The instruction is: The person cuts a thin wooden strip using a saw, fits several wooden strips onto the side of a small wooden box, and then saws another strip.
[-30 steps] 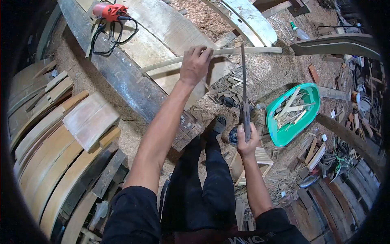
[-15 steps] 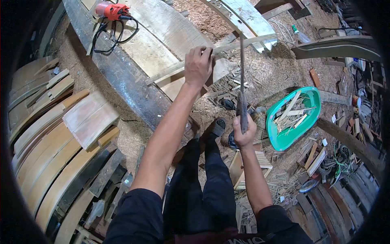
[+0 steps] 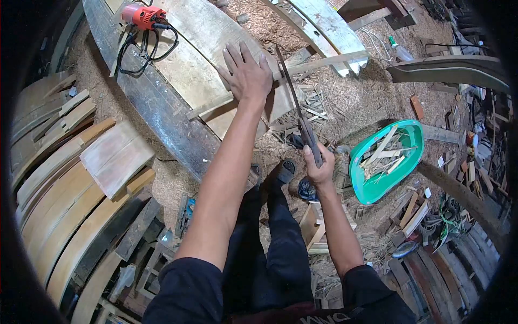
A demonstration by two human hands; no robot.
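**Containers.** Basin, green, oval, lying tilted on the shavings to the right of the person's legs. It is holding pale wood offcuts, loosely heaped and crossing one another; they are filling the upper half, and the lower part is showing bare green.

**Hands and work.**
- Left hand: reaching forward, fingers spread, palm lying flat. It is pressing on the strip where the strip is crossing the wide pale plank.
- Strip: thin, slightly curved. It is running from under the palm out to the right over the shavings, and down-left past the wrist.
- Right hand: closed in a fist round the handle of the blade, lower and nearer the body, well apart from the strip.
- Blade: long, dark, slanting up and left, its tip coming just beside the left hand's fingers, above the strip.

**Surroundings.** Red tool with black cord lying at the plank's far end; curved boards stacked at left; small stool standing by the right forearm.

**Hard to make out.** The palm is hiding the strip beneath it. Whether the blade's tip is touching the strip or hanging over it cannot be told. The fist is covering the handle. The picture's dark rim is cutting off the right-hand clutter.
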